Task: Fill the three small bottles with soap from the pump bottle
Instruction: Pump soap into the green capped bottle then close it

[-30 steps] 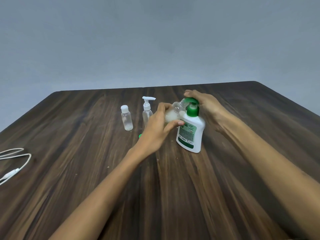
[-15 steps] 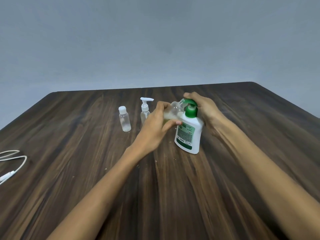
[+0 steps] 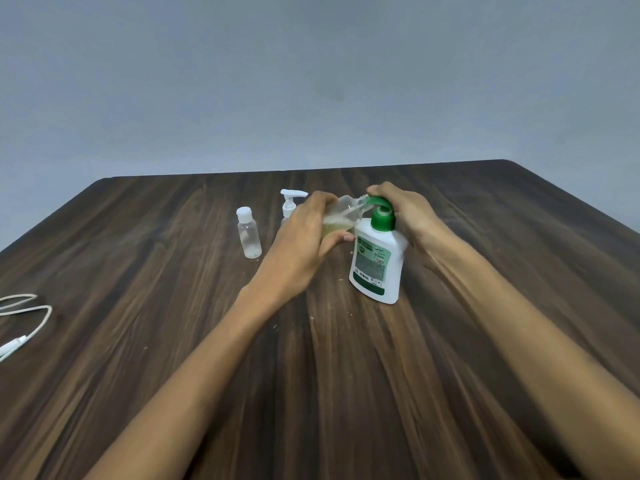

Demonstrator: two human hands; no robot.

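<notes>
A white pump bottle (image 3: 377, 261) with a green pump head stands right of the table's middle. My right hand (image 3: 407, 211) lies over the green pump head, fingers closed on it. My left hand (image 3: 304, 240) grips a small clear bottle (image 3: 341, 220), tilted with its open neck at the pump's spout; yellowish soap fills its lower part. A capped small clear bottle (image 3: 248, 233) stands upright to the left. Behind my left hand stands a small bottle with a white pump top (image 3: 290, 202), its body mostly hidden.
The dark wooden table (image 3: 173, 323) ends at a far edge just behind the bottles, with a grey wall beyond. A white cable (image 3: 24, 323) lies at the left edge. Small specks dot the wood near the pump bottle.
The soap in the held small bottle looks higher and more yellow than a second ago. Both hands keep their grips; the view has shifted slightly.
</notes>
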